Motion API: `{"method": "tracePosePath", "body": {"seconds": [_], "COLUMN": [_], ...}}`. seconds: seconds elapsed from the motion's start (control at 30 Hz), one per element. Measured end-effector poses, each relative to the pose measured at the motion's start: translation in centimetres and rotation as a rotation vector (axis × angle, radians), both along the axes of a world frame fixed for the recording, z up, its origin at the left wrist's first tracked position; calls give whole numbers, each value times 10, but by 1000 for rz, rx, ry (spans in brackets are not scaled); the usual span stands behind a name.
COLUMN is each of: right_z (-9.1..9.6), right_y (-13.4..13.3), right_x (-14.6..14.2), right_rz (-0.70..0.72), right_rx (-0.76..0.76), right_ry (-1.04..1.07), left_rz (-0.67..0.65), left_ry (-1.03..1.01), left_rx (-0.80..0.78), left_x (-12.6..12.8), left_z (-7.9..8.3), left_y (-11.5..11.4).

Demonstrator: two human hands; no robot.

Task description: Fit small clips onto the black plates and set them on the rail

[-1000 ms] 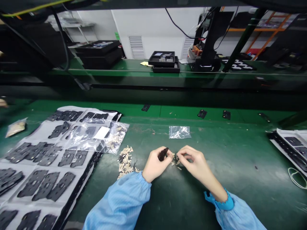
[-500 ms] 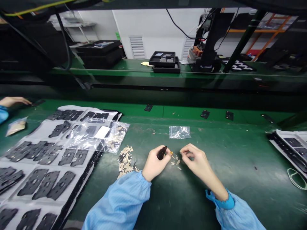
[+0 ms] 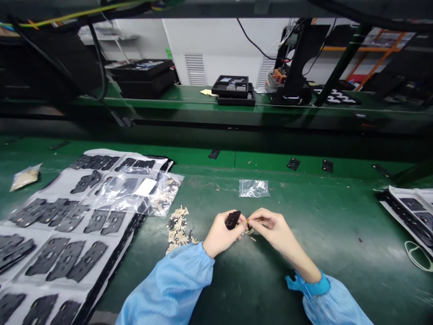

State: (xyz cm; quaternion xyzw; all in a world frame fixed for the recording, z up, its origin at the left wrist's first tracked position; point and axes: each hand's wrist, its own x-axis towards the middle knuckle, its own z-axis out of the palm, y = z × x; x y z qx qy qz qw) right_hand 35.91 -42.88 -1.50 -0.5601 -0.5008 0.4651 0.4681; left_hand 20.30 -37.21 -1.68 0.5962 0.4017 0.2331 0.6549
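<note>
Left hand (image 3: 219, 237): your fingers closed on a small black plastic part (image 3: 233, 220).
Right hand (image 3: 272, 225): your fingertips pinching a tiny tan piece (image 3: 249, 225) beside it.
Pile: loose tan pieces (image 3: 176, 230) within your reach.

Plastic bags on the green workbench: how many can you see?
3. A small clear bag in the middle, a larger clear bag on the white sheet of black parts, and a beige-filled bag at far left. Others may be hidden.
</note>
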Motion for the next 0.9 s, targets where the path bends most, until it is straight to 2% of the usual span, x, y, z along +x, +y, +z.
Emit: {"method": "tracePosePath", "body": {"seconds": [0.13, 0.3, 0.37, 0.5, 0.7, 0.9], "right_z": [-2, -1, -1, 0, 2, 5], "right_y": [-2, -2, -2, -3, -5, -4], "right_x": [-3, -3, -3, -5, -10, -5], "right_rz": [-54, -85, -82, -54, -5, -24], "right_rx": [-106, -133, -129, -96, 76, 74], "right_ry": [97, 116, 114, 82, -90, -53], "left_rz": [-20, 81, 87, 75, 99, 131], "left_ry": [12, 38, 46, 58, 70, 76], "left_rx": [54, 410, 477, 495, 490, 504], "left_x": [0, -1, -1, -1, -2, -3], "left_z": [-1, 2, 2, 1, -2, 2], "left_y": [-1, -3, -5, -9, -7, -3]}}
